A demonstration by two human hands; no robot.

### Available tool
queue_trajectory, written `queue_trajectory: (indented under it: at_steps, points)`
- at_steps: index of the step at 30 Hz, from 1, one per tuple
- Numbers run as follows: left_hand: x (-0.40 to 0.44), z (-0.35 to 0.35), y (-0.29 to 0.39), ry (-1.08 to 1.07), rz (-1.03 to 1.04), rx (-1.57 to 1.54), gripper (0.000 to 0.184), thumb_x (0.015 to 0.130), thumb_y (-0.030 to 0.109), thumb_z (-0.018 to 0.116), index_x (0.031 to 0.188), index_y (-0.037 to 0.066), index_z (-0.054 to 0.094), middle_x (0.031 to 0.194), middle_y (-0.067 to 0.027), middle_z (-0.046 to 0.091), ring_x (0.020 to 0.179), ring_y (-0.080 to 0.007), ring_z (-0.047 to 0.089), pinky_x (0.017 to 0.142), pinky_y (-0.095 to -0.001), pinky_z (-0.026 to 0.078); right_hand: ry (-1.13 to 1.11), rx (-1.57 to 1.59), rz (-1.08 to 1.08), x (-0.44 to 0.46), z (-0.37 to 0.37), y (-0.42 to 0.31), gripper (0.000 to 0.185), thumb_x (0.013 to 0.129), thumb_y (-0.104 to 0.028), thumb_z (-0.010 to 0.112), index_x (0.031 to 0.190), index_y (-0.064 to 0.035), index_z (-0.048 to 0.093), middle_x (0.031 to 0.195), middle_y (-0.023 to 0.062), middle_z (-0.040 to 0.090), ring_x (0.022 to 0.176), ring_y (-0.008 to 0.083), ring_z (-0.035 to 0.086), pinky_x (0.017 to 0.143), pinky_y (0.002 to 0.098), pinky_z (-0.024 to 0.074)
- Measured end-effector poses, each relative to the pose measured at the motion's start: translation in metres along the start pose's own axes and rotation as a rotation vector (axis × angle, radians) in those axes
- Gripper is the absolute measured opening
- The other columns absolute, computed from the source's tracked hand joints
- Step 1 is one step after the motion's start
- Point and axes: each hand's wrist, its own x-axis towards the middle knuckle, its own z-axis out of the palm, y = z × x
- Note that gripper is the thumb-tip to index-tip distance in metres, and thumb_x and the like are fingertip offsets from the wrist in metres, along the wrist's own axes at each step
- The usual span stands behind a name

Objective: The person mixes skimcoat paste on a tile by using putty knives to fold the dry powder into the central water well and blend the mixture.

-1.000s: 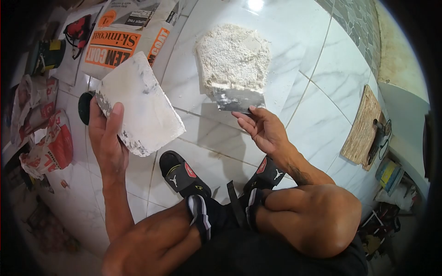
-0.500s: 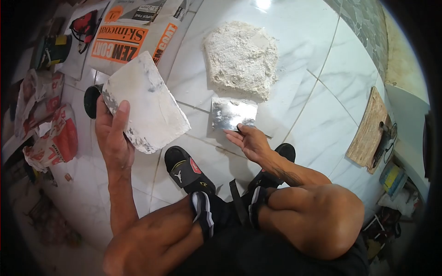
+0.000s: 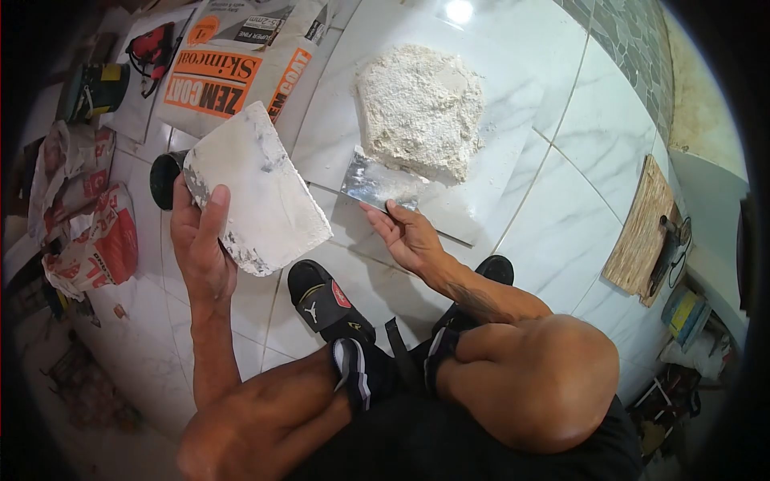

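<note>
My left hand (image 3: pixel 204 244) grips the near-left edge of a rectangular plate (image 3: pixel 257 192) smeared with white paste, thumb on its face. My right hand (image 3: pixel 413 240) is closed on the near edge of a shiny metal scraper (image 3: pixel 373 180) with white residue on it. The scraper is tilted, close to the near-left side of a rough pile of whitish plaster (image 3: pixel 421 112). Whether its edge touches the pile I cannot tell. That pile lies on a white marbled tile (image 3: pixel 501 180) on the floor. Fingers behind the plate are hidden.
A skimcoat bag (image 3: pixel 228 76) lies beyond the plate, with a dark green round container (image 3: pixel 166 180) left of it. Crumpled red-and-white bags (image 3: pixel 100 248) are at far left. A wooden board (image 3: pixel 642 232) lies at right. My slippered feet (image 3: pixel 329 301) are close below.
My right hand and the scraper have moved left, and the scraper has turned to a slant by the pile's near-left corner. The coated plate has barely shifted.
</note>
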Motion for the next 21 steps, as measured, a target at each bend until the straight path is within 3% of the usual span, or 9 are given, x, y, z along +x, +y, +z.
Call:
queue_trajectory:
  at_steps: [5,11,14,17,21]
  points:
    - [0.000,-0.001,0.001,-0.007,0.010,-0.021,0.039,0.095,0.011,0.057,0.130,-0.001,0.044,0.123,-0.0104,0.057,0.112,-0.0156,0.058,0.098,-0.0301,0.046,0.016,0.037,0.079,-0.013,0.001,-0.015,0.017,0.096,-0.004,0.054,0.107,0.0076,0.048,0.129,0.0357,0.050,0.103,0.0265,0.065,0.090,0.0308,0.0585]
    - [0.000,-0.001,0.001,0.003,0.022,0.007,0.043,0.095,0.013,0.057,0.134,-0.001,0.043,0.124,-0.0115,0.056,0.112,-0.0182,0.058,0.097,-0.0311,0.047,0.047,-0.030,0.018,-0.030,0.017,-0.034,0.021,0.094,-0.002,0.055,0.108,0.0093,0.044,0.126,0.0368,0.051,0.094,0.0256,0.067,0.086,0.0293,0.0606]
    - [-0.001,0.003,0.003,0.016,0.025,0.029,0.045,0.095,0.014,0.056,0.135,-0.001,0.042,0.124,-0.0119,0.056,0.112,-0.0190,0.059,0.097,-0.0314,0.048,0.057,-0.105,-0.039,-0.033,0.026,-0.052,0.024,0.094,-0.002,0.053,0.110,0.0115,0.042,0.123,0.0355,0.053,0.097,0.0284,0.067,0.083,0.0302,0.0620]
    - [-0.001,0.001,0.004,0.003,0.028,0.034,0.045,0.095,0.013,0.056,0.135,-0.001,0.042,0.124,-0.0117,0.056,0.112,-0.0189,0.059,0.096,-0.0313,0.048,0.066,-0.145,-0.069,-0.036,0.038,-0.071,0.025,0.094,-0.001,0.050,0.112,0.0125,0.038,0.120,0.0268,0.051,0.113,0.0406,0.061,0.082,0.0351,0.0626]
    - [-0.001,0.001,0.004,0.002,0.031,0.012,0.045,0.095,0.013,0.056,0.136,-0.001,0.042,0.124,-0.0116,0.056,0.112,-0.0186,0.059,0.097,-0.0313,0.048,0.071,-0.222,-0.152,-0.042,0.057,-0.088,0.029,0.093,-0.001,0.045,0.115,0.0172,0.037,0.117,0.0316,0.054,0.109,0.0389,0.064,0.078,0.0318,0.0642]
